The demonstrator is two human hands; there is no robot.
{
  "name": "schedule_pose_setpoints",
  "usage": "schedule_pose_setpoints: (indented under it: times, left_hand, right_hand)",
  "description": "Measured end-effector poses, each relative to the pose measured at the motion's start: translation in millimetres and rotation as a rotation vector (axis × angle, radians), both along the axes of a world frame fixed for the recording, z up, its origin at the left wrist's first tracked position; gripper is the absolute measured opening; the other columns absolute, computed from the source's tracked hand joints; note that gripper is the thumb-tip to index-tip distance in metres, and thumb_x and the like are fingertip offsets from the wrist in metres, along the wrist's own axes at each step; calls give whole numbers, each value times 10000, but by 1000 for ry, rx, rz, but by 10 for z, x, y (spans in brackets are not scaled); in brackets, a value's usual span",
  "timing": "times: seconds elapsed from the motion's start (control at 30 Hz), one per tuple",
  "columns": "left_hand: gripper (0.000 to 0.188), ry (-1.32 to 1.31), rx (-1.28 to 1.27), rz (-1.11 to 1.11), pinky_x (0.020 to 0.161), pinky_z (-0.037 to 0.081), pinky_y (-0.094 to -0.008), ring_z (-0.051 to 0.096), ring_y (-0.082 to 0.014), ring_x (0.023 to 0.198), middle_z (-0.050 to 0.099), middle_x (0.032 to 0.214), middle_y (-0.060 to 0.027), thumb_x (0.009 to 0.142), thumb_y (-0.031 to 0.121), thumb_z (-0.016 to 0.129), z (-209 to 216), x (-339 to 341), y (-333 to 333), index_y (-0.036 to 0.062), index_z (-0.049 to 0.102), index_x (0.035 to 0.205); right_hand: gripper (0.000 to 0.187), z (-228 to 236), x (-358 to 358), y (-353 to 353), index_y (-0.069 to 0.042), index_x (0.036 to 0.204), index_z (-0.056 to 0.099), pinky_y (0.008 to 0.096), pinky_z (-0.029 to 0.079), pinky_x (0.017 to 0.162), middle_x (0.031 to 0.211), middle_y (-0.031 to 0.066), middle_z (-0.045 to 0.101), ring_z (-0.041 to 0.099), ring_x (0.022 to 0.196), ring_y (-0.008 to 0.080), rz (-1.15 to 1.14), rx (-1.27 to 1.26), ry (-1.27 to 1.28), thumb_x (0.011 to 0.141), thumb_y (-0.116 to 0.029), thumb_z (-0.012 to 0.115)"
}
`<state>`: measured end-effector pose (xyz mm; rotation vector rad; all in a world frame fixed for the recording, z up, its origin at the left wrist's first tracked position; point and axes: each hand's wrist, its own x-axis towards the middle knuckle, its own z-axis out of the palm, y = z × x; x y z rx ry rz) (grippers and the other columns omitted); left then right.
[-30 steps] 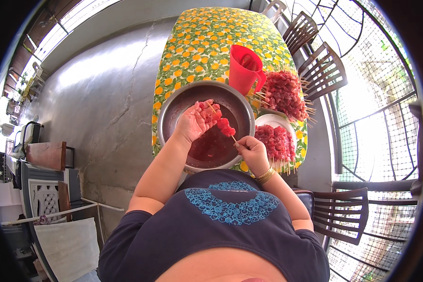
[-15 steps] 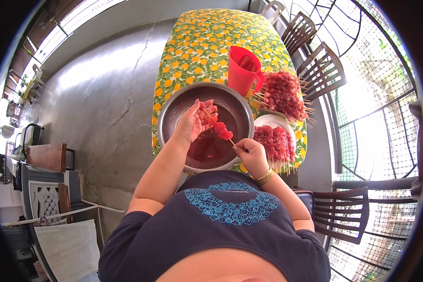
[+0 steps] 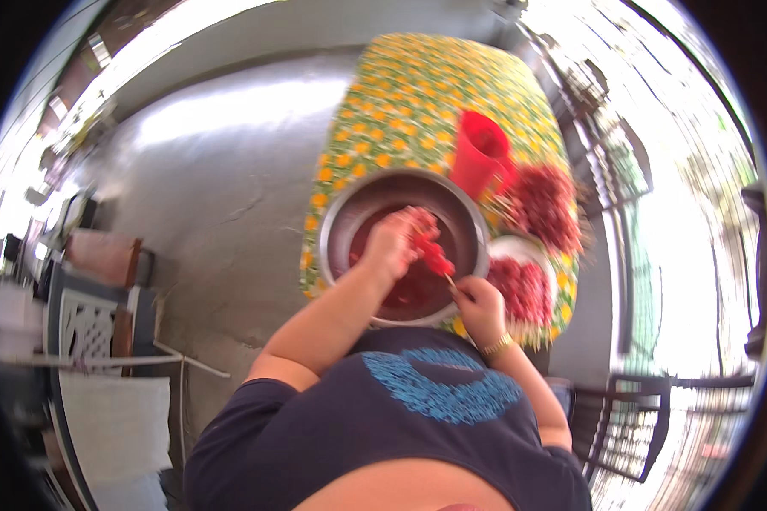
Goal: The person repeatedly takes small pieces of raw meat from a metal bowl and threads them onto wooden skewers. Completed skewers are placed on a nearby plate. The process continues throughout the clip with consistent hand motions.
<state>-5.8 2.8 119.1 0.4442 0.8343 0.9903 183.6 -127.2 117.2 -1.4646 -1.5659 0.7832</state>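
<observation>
A thin wooden skewer [image 3: 451,280] threaded with red raw meat [image 3: 435,255] slants over a wide metal bowl [image 3: 336,198]. My right hand [image 3: 481,308] is closed in a pinch on its bare lower end, at the bowl's right rim. Above the bowl, my left hand [image 3: 394,244] curls its fingers round the upper part of the meat; motion smears its fingertips. Red liquid and pieces of meat lie in the bowl. To the right, a white plate [image 3: 550,254] holds finished-looking rows of skewered meat [image 3: 520,290].
Beyond the plate is a bigger pile of meat skewers [image 3: 547,207]. A red pitcher [image 3: 479,157] stands behind the bowl on the orange-patterned tablecloth [image 3: 418,94]. Dark slatted chairs [image 3: 626,422] line the right side. A white-seated chair [image 3: 115,426] is at lower left.
The view has shifted, so the table sits farther right and lower, and the picture is blurred. My left fingers, spread before, have closed round the meat; my right hand still pinches the skewer.
</observation>
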Motion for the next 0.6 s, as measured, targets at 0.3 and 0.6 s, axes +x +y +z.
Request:
schedule_pose_setpoints:
  times: [0.3,0.6]
  left_hand:
    - [197,25,-12,52,625,566,-321,681,-161,766,691,908,-35,1007,261,598,-104,215,-184,82,672,1044]
    - [329,301,154,-89,686,532,-342,675,-126,746,700,865,-24,1022,400,570,-531,226,-159,83,658,1027]
  right_hand:
    - [70,-86,-76,104,10,838,667,270,451,607,675,37,582,533,630,112,10,22,70,890,-27,694]
    - [77,-127,-21,196,19,854,652,234,417,590,687,-14,568,494,646,61,-12,-61,172,920,-18,669]
